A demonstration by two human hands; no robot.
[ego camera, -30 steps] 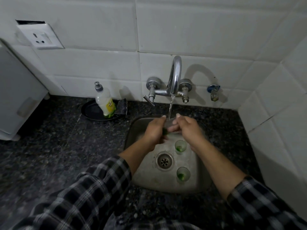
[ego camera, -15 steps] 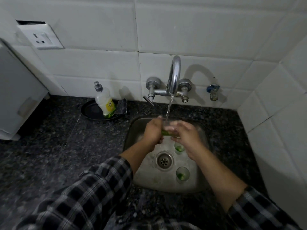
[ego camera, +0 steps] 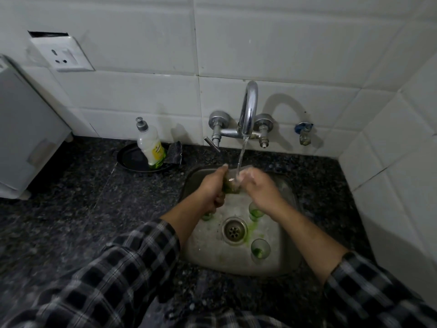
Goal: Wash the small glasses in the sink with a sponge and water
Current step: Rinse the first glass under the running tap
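Both hands meet under the running tap at the back of the steel sink. My left hand grips a small glass with greenish residue, held in the water stream. My right hand closes its fingertips on the glass's other side, where the water lands. Three more small glasses with green dregs stand in the sink: one below my right hand, one at the front right, one half hidden by my left wrist. No sponge shows in either hand.
A drain sits mid-sink with a green smear beside it. On the dark granite counter, a black dish holds a soap bottle and a dark scrub pad. A white appliance stands at the left.
The hands have turned the glass under the stream and shifted slightly back. Green liquid has run onto the sink floor by the drain. A glass by my left wrist has come into sight.
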